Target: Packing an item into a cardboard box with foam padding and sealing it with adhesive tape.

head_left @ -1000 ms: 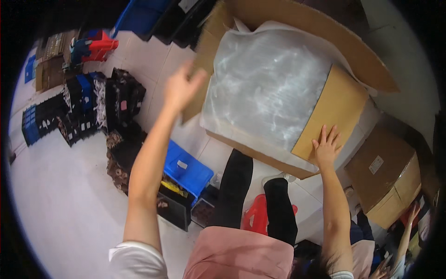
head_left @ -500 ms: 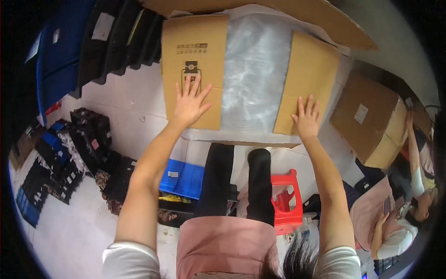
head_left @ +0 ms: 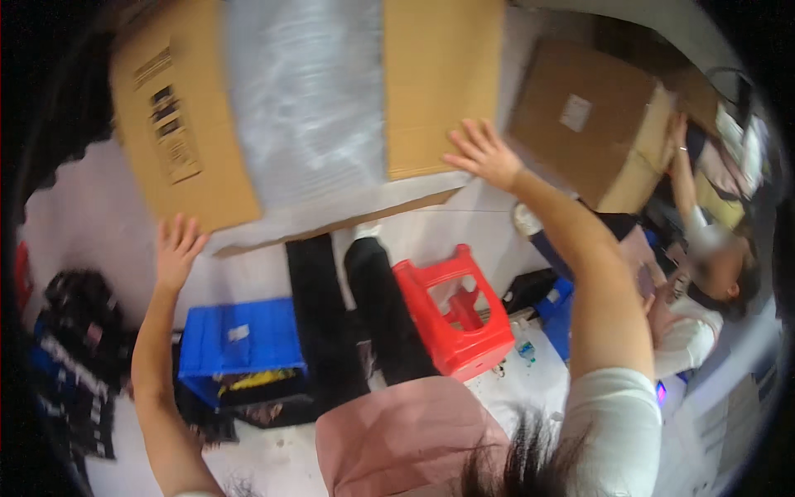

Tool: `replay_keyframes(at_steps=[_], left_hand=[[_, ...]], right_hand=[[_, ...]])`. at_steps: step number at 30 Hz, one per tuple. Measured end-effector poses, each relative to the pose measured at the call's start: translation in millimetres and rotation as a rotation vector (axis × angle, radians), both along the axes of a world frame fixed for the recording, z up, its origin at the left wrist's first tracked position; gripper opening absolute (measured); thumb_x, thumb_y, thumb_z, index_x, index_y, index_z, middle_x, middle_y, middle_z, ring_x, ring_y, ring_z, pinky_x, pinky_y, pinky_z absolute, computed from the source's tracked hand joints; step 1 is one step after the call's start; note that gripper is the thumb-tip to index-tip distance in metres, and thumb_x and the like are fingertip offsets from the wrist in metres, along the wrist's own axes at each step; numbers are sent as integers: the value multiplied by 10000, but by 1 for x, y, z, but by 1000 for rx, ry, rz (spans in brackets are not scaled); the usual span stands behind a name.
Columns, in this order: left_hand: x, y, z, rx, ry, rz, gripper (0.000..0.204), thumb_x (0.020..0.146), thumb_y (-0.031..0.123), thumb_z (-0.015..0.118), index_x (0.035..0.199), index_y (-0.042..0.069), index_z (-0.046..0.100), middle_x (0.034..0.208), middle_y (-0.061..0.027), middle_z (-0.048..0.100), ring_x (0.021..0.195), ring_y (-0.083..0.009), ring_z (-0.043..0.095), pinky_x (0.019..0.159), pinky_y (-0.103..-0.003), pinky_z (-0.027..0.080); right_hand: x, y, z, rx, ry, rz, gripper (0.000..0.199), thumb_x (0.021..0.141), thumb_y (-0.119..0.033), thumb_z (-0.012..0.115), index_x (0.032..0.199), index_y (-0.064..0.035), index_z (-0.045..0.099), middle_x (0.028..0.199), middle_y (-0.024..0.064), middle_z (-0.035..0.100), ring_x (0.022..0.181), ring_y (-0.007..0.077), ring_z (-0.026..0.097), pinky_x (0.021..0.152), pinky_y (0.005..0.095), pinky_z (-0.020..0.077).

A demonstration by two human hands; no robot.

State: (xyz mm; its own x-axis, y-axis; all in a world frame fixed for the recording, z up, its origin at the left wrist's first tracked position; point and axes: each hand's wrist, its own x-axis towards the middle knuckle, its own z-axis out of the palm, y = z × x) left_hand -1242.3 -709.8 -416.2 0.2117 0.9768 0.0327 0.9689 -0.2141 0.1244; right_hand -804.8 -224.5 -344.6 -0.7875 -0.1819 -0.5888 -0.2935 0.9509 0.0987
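Brown rectangular cardboard flaps lie ahead, long axes pointing away: the right hand (head_left: 489,157) splays on the right flap (head_left: 439,87), the left hand (head_left: 175,255), fingers spread, at the left flap's (head_left: 203,178) near edge; neither visibly grips.

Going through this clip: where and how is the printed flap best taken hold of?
Probably by the inner edge, coming from the grey wrap side. The printed flap lies folded inward over the wrap; its outer edge looks like the hinge, so the inner edge should lift more easily. The left hand is at its near edge, by the outer corner.
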Motion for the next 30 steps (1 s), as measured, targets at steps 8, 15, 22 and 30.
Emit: replay_keyframes(at_steps=[8, 15, 22, 30], left_hand=[[-31, 39, 46, -192, -322, -142, 547, 686, 114, 673, 1208, 180, 520, 1460, -146, 261, 1323, -379, 282, 1054, -548, 257], [-49, 57, 73, -550, -629, 508, 665, 785, 148, 625, 1376, 82, 327, 1344, -145, 430, 1250, -306, 405, 1035, -438, 301], [-7, 77, 17, -119, -551, 1180, 635, 843, 211, 610, 1360, -5, 311, 1236, -176, 486, 1133, -288, 478, 983, -381, 344], [35, 206, -12, 50, -41, 1466, 581, 935, 354, 436, 1329, -60, 327, 1347, -250, 373, 1237, -375, 365, 1024, -444, 285]], right_hand=[[21, 3, -10, -62, 152, -181, 618, 838, -171, 462, 1405, -305, 257, 1495, 88, 188, 1368, 321, 196, 1102, 490, 192], [14, 47, -7, -356, 81, -451, 708, 801, -379, 604, 1416, -260, 274, 1500, 86, 175, 1365, 308, 206, 1096, 445, 226], [10, 24, -42, -739, 91, -1686, 920, 706, -451, 729, 1396, -49, 272, 1355, 175, 417, 1248, 327, 403, 1027, 392, 334], [-86, 12, -112, 207, 740, -1672, 630, 880, -373, 531, 1384, -73, 301, 1303, 207, 419, 1144, 340, 432, 951, 455, 331]])
